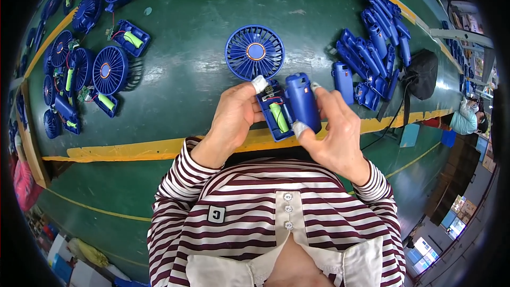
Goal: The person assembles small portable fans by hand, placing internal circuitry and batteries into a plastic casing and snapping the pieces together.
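My left hand (237, 114) grips the open handle (275, 112) of a small blue handheld fan, its covered thumb at the top by a circuit board. A light green battery (279, 117) and red wires show inside the handle. The round fan head (255, 51) lies beyond it, over the table. In my right hand (333, 130) is a blue handle cover (303, 102), held upright just right of the opened handle; its outer face shows. White coverings sit on the thumb and a fingertip of that hand. The cover stands beside the handle, not over the battery.
On the green table (186, 32), several blue handle covers (377, 42) are heaped at the right beside a black bag (423, 74) with a strap. Several fans with open handles (109, 69) lie at the left. A yellow strip (127, 150) runs along the near edge.
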Demonstrator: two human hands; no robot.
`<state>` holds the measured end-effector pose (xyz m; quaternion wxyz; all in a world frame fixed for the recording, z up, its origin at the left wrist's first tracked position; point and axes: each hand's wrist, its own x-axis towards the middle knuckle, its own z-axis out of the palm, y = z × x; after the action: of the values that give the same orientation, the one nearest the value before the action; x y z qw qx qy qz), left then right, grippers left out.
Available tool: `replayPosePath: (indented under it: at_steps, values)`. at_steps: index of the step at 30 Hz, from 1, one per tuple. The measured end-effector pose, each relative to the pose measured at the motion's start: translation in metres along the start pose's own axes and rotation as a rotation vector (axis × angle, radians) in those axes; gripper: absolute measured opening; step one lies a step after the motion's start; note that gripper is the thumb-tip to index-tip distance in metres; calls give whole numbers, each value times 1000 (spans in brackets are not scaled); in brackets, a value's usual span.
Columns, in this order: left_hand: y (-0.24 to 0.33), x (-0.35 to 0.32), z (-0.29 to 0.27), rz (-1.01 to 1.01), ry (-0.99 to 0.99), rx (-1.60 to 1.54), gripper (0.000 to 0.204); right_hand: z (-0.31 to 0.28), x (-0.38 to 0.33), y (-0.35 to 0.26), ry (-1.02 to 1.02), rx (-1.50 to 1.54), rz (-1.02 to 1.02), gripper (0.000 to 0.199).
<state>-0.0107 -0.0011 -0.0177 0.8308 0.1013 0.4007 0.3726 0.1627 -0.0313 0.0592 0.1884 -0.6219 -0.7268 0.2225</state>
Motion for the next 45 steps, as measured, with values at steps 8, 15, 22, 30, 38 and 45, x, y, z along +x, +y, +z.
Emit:
replayPosePath:
  at_steps: [8, 15, 22, 30, 38, 45]
  values:
    - [5, -2, 5, -2, -59, -46, 46, 11, 8, -24, -88, -151, -116, 49]
    - [4, -2, 5, -3, -61, -43, 42, 19, 11, -24, -89, -198, -134, 48]
    - [4, -3, 5, 3, -62, -29, 42, 24, 11, -22, -99, -211, -137, 49]
    - [3, -2, 9, 1, 8, 9, 30, 26, 9, -19, -107, -218, -148, 50]
    - [1, 3, 11, -5, 115, 58, 20, 23, 11, -17, -89, -191, -173, 52]
    - [6, 0, 8, 12, 40, 22, 22, 20, 2, 0, -145, 119, 143, 46]
